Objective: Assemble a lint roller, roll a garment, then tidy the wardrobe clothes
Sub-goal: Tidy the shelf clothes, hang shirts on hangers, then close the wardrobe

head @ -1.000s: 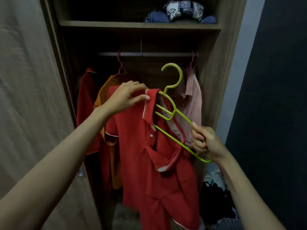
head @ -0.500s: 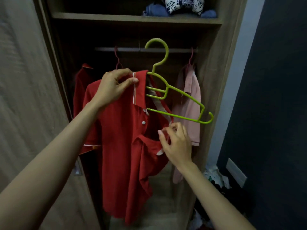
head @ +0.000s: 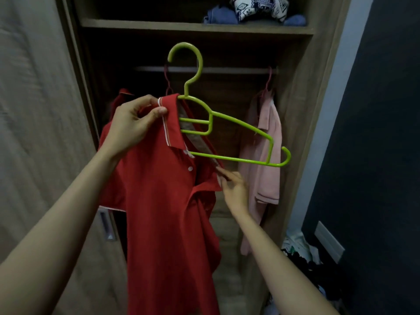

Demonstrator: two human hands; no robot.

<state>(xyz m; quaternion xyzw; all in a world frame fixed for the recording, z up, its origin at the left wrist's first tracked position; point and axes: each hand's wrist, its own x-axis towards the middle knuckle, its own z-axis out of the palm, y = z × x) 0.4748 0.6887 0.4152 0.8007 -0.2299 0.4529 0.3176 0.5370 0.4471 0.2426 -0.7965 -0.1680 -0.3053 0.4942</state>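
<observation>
Arm [head: 68, 212] raised, left hand [head: 131, 126] pinches red shirt [head: 163, 212].

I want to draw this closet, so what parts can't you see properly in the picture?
Head view:
- green hanger, left half: inside the red shirt.
- darker red garment behind: covered by the left hand and shirt.
- patterned pile on the top shelf: cut by the top edge.
- floor heap, lower right: dark, blurred.
- right hand: pinching or only touching the shirt, unclear.
</observation>
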